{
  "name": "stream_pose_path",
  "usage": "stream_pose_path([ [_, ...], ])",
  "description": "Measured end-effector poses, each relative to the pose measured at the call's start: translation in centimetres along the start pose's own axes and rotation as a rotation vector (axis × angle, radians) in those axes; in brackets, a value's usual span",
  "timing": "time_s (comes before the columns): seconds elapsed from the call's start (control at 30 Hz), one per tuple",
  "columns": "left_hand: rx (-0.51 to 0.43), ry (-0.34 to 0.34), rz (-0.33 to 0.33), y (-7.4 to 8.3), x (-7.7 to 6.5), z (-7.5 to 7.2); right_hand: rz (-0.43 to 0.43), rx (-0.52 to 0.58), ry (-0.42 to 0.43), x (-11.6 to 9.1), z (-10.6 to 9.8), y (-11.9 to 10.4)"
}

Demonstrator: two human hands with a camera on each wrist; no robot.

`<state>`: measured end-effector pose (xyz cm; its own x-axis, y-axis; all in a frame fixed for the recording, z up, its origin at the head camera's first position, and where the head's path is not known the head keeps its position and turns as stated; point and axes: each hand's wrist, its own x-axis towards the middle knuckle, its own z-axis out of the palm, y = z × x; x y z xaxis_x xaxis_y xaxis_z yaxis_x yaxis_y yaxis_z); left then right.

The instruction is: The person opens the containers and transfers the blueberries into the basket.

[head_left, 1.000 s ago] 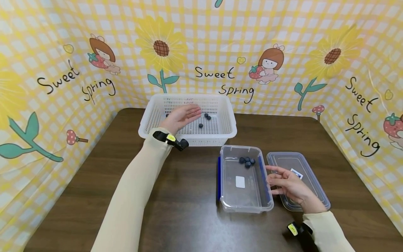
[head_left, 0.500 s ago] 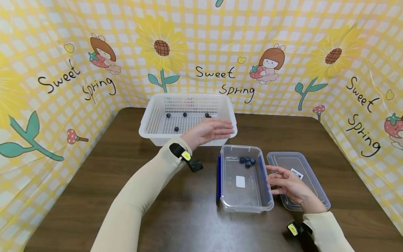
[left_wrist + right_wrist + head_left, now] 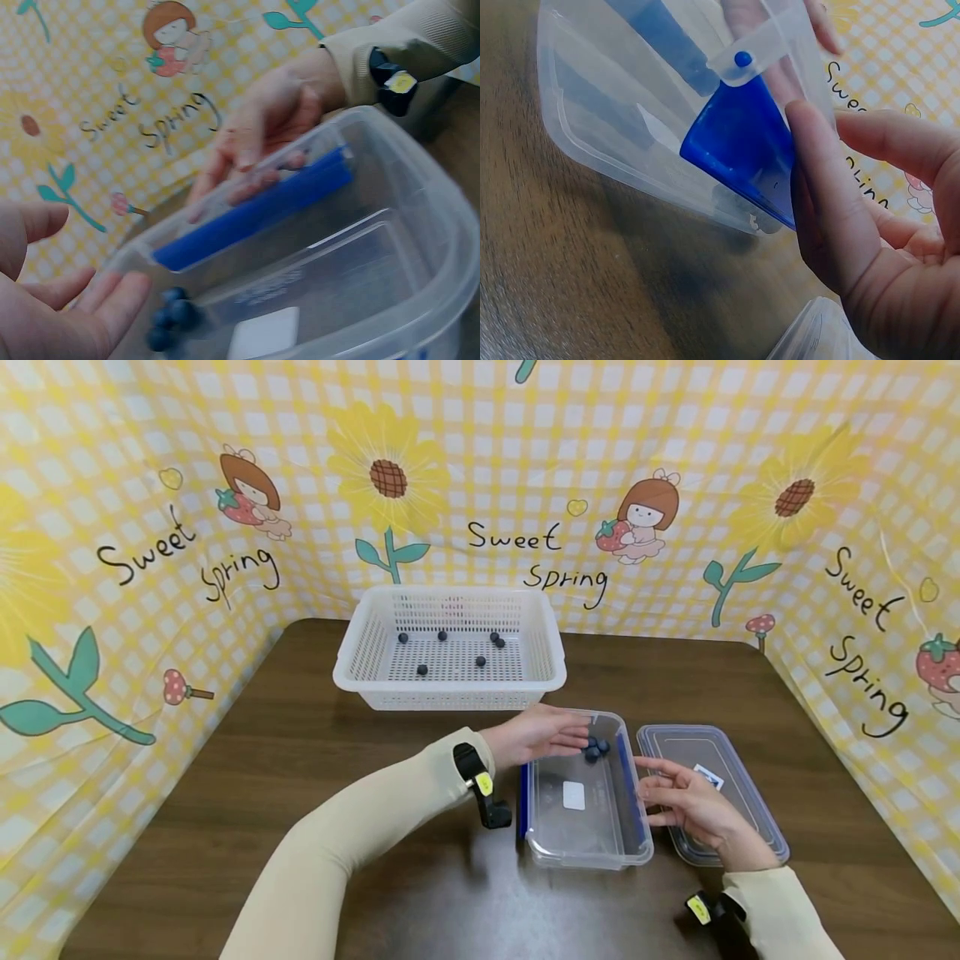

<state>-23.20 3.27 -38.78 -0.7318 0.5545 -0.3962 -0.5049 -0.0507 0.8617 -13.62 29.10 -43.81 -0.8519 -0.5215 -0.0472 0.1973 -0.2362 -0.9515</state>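
Note:
My left hand (image 3: pixel 542 735) is over the far-left part of a clear plastic container (image 3: pixel 588 857), fingers extended toward a small cluster of blueberries (image 3: pixel 594 750) inside. In the left wrist view, the thumb and fingers of the left hand (image 3: pixel 56 315) stand apart, and no berry shows between them. My right hand (image 3: pixel 686 797) rests its fingers against the container's right side. Seen from the right wrist, the fingertips (image 3: pixel 810 142) lie at the blue latch flap (image 3: pixel 742 142) and the rim.
A white perforated basket (image 3: pixel 450 698) with several scattered blueberries (image 3: pixel 481 661) stands at the back. To the right lies a clear lid (image 3: pixel 738 785), partly behind the right hand. Patterned cloth (image 3: pixel 495 477) walls in the brown table (image 3: pixel 405 877).
My left hand has moved from above the basket toward me and rightward, over the container, uncovering the berries in the basket. The right hand stays at the container's side.

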Motion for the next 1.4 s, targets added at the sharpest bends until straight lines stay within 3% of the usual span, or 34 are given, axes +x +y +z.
stream_pose_path([
  [0.17,-0.026,0.069,-0.082,-1.3,0.6,1.1,0.014,0.000,0.003,0.0,0.0,0.1],
  [0.5,0.047,0.045,-0.220,-1.9,1.6,2.1,0.019,-0.015,0.011,0.0,-0.3,0.1],
  [1.4,0.119,-0.044,-0.274,-2.8,3.2,3.4,0.001,-0.002,-0.009,0.0,-0.2,0.0],
])
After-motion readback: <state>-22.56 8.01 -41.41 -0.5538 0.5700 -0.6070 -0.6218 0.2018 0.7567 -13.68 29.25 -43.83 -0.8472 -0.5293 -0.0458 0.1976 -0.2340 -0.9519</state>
